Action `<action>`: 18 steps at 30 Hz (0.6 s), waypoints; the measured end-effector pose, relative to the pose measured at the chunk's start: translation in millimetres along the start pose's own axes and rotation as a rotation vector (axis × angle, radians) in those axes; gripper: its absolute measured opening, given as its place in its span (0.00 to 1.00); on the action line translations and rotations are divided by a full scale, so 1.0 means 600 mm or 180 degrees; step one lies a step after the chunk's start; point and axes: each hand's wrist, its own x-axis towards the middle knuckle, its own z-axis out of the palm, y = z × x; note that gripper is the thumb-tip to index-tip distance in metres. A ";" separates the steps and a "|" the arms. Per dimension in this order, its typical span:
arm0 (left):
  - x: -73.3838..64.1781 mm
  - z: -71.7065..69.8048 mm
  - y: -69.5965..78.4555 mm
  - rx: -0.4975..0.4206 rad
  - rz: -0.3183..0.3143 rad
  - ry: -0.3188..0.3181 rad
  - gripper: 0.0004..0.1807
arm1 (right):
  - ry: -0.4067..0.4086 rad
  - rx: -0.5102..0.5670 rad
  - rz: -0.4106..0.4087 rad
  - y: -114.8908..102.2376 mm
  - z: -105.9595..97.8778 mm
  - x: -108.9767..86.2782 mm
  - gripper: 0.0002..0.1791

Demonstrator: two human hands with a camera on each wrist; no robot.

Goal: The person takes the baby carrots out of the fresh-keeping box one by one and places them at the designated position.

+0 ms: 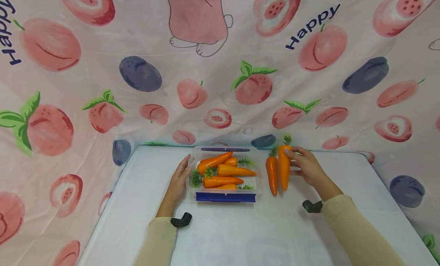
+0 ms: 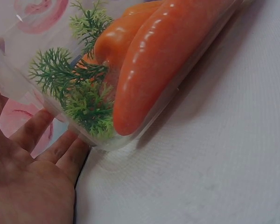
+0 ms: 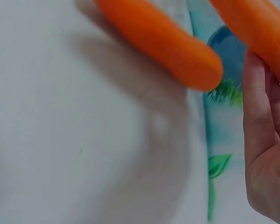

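A clear plastic box [image 1: 259,182] with blue side clips holds several orange carrots [image 1: 237,170] with green leafy tops. My left hand [image 1: 178,179] rests against its left side; in the left wrist view the fingers [image 2: 33,128] are extended along the clear wall. To the right of the box, my right hand [image 1: 307,167] pinches a carrot [image 1: 284,168] near its leafy end. That carrot appears raised off the table in the right wrist view. Another carrot [image 1: 272,174] lies on the table just left of the held one, its leafy end pointing away from me.
The white table [image 1: 220,235] ends at a back edge close behind the box and carrots. A fruit-printed cloth [image 1: 206,75] hangs behind it and along the sides. A dark blue clip [image 1: 225,197] flares out from the box's near side.
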 end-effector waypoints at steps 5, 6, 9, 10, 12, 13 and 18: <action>0.001 0.000 -0.001 0.0032 0.0015 -0.0001 0.27 | 0.0056 0.0049 0.0160 0.017 -0.013 0.002 0.44; 0.001 0.000 -0.001 0.0032 0.0017 -0.0001 0.27 | 0.0059 0.0057 0.0184 0.019 -0.015 0.002 0.44; 0.001 0.000 -0.001 0.0045 0.0009 0.0010 0.27 | 0.0079 0.0050 0.0263 0.027 -0.019 0.004 0.45; 0.001 0.000 0.000 0.0052 0.0001 0.0014 0.27 | 0.0080 0.0030 0.0287 0.030 -0.020 0.005 0.45; 0.001 0.000 0.000 0.0077 -0.0012 0.0013 0.27 | 0.0091 -0.0024 0.0339 0.036 -0.023 0.009 0.46; 0.001 0.000 0.000 0.0080 -0.0016 0.0018 0.27 | 0.0096 -0.0058 0.0362 0.039 -0.024 0.011 0.47; 0.000 0.002 0.001 0.0060 -0.0005 0.0018 0.27 | 0.0114 -0.0190 0.0407 0.054 -0.029 0.020 0.49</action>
